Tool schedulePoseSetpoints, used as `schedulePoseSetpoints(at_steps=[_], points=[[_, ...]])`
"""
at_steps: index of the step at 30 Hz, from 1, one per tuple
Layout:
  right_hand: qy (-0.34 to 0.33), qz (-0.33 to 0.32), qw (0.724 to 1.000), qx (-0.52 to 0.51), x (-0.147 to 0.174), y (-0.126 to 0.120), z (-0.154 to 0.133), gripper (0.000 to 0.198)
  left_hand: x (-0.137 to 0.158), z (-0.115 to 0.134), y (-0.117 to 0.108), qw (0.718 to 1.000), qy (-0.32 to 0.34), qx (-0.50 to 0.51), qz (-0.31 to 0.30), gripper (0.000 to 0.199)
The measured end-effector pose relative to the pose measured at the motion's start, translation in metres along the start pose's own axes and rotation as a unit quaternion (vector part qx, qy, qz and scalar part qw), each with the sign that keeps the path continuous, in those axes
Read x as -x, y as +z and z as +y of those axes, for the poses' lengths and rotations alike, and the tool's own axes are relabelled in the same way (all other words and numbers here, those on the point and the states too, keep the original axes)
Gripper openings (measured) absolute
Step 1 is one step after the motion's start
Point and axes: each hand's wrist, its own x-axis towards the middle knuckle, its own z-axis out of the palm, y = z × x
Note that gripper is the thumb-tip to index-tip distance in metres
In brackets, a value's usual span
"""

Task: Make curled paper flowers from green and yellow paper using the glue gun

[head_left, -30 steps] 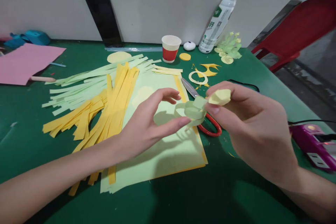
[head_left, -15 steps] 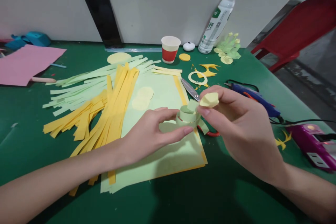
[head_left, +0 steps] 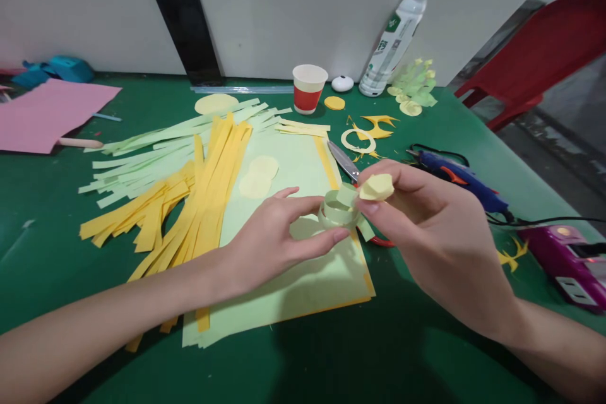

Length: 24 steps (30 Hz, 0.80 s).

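Observation:
My left hand (head_left: 277, 237) pinches a small ring of pale green paper strip (head_left: 336, 217) between thumb and fingers. In my right hand (head_left: 438, 227), thumb and forefinger grip a small pale yellow folded paper piece (head_left: 377, 187). It is right beside the ring, and a short green strip stands between the two; whether they touch I cannot tell. Below both hands lie pale green paper sheets (head_left: 284, 290), with two overlapping pale yellow discs (head_left: 258, 178) on top. Scissors (head_left: 344, 161) lie partly hidden behind my right hand, their red handle showing underneath.
Yellow strips (head_left: 215, 189) and green strips (head_left: 142, 145) spread at the left. Behind stand a paper cup (head_left: 307, 96), a leaning bottle (head_left: 391, 44) and a paper plant (head_left: 415, 85). At the right are a blue glue gun (head_left: 461, 177) and a purple power strip (head_left: 563, 268).
The green strip at the ring's top has tilted lower, and the yellow piece has come down slightly beside it. Both hands keep their hold.

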Motion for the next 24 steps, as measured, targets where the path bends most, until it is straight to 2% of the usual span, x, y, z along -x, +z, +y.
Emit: schedulePoseSetpoints(at_steps=[2,3,5,7,9,11,13,18,24], points=[[-0.008,0.004,1.000,0.000,0.0007,0.0002,0.0011,0.008,0.0006,-0.0007,0.0012,1.000,-0.012,0.015,0.007,0.028],[-0.014,0.008,1.000,0.001,0.0007,0.0001,0.0018,0.008,0.0011,-0.0015,0.0019,0.999,-0.025,0.031,0.013,0.035],[-0.029,0.015,0.999,0.004,0.0002,-0.0007,0.0030,0.009,0.0024,-0.0036,0.0032,0.996,-0.048,0.063,0.031,0.061],[-0.046,0.020,0.999,0.002,-0.0007,-0.0023,0.0038,0.010,0.0032,-0.0059,0.0044,0.994,-0.054,0.083,0.049,0.073],[-0.063,0.031,0.997,-0.008,-0.0017,-0.0039,0.0045,0.010,0.0031,-0.0073,0.0055,0.993,-0.055,0.091,0.048,0.060],[-0.070,0.043,0.997,-0.018,-0.0026,-0.0048,0.0050,0.010,0.0024,-0.0073,0.0065,0.994,-0.056,0.097,0.014,0.035],[-0.070,0.046,0.996,-0.026,-0.0029,-0.0048,0.0055,0.010,0.0017,-0.0061,0.0076,0.994,-0.045,0.093,-0.020,0.023],[-0.060,0.034,0.997,-0.038,-0.0015,-0.0028,0.0077,0.010,0.0014,-0.0030,0.0098,0.999,0.010,0.050,-0.001,0.031],[-0.060,0.027,0.997,-0.031,0.0001,-0.0015,0.0098,0.011,0.0010,-0.0032,0.0102,0.998,0.000,0.067,0.006,0.041]])
